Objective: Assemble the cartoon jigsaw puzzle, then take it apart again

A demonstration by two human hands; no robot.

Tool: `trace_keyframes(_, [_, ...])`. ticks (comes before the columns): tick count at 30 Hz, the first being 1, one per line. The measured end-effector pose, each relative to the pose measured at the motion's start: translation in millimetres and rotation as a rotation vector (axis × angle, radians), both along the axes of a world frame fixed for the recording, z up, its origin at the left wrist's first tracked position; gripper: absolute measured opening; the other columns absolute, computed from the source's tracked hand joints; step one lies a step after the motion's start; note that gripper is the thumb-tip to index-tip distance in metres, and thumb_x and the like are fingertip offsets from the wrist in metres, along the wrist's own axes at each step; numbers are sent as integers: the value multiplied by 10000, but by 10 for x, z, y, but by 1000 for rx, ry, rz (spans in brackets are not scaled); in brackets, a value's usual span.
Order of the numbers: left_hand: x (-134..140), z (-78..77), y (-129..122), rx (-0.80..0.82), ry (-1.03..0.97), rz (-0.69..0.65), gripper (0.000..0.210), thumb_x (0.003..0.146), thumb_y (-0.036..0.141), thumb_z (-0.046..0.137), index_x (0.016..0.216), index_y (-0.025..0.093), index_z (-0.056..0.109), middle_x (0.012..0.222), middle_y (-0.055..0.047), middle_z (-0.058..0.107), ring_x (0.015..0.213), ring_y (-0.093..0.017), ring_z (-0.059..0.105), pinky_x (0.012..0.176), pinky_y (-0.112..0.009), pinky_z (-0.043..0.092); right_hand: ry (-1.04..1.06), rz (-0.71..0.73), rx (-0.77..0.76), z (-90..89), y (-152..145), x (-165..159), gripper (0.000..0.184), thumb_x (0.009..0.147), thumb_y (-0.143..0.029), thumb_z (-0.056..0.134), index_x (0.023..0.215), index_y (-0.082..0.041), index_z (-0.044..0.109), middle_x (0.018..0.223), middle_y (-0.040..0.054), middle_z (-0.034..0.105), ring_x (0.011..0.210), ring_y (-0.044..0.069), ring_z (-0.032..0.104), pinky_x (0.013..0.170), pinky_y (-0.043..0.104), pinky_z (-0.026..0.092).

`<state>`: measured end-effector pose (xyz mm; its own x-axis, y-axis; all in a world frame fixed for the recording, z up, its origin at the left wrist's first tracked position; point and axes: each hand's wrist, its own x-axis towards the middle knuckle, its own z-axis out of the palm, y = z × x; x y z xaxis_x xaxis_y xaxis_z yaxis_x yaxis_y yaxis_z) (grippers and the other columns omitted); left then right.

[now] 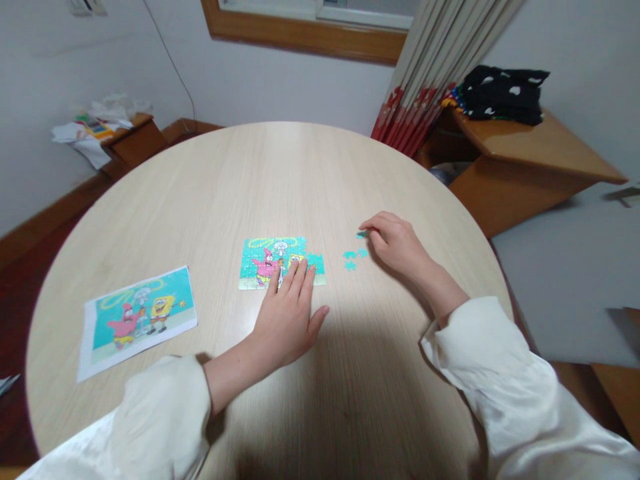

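A partly joined cartoon jigsaw puzzle [260,257] lies on the round wooden table, its upper right corner open. My left hand [290,320] rests flat over its lower right part, fingers stretched out and covering some of the picture. To the right, my right hand [393,240] pinches a teal puzzle piece [361,235] at the fingertips; whether the piece is lifted off the table I cannot tell. Just below it, several loose teal pieces [351,265] lie between the puzzle and my right hand.
A printed sheet [143,317] with the same cartoon picture lies at the left of the table [280,173]. Beyond the table stand a wooden cabinet [540,153] with black patterned cloth [505,93] on top, a curtain [435,60] and a small cluttered stand [135,143].
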<state>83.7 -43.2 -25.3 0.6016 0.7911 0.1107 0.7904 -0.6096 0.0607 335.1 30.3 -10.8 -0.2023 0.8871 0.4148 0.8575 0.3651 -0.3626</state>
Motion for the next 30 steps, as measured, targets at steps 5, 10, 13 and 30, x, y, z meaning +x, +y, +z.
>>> trace_keyframes(5, [-2,-4,-9,23,-19,29,654,949,472,352,1416,15,368,1513,-237,308,1421,-352,247,1146,-531,197,-14,-4,-19,12,-4,1,245,778,-63,435,796,-189,645,849,88,665,837,219,614,803,369,476])
trace_keyframes(10, [8,-19,-21,5,-1,63,665,942,476,364,1405,0,376,1493,-257,335,1399,-361,294,1130,-530,231,-40,0,-71,26,-10,7,256,772,-59,430,794,-180,654,859,92,662,862,224,614,828,377,479])
trace_keyframes(13, [9,-14,-26,15,-3,61,657,933,471,390,1392,1,398,1476,-257,365,1383,-363,326,1121,-520,254,-56,-1,-104,9,-6,17,262,779,-69,439,841,-170,673,905,105,666,902,231,615,853,386,477])
trace_keyframes(30, [-6,26,-53,83,-80,48,566,905,433,469,1311,40,500,1332,-257,508,1236,-384,465,1042,-551,341,-35,25,-160,-38,16,60,188,844,-167,509,901,-187,687,921,101,673,884,229,618,832,397,488])
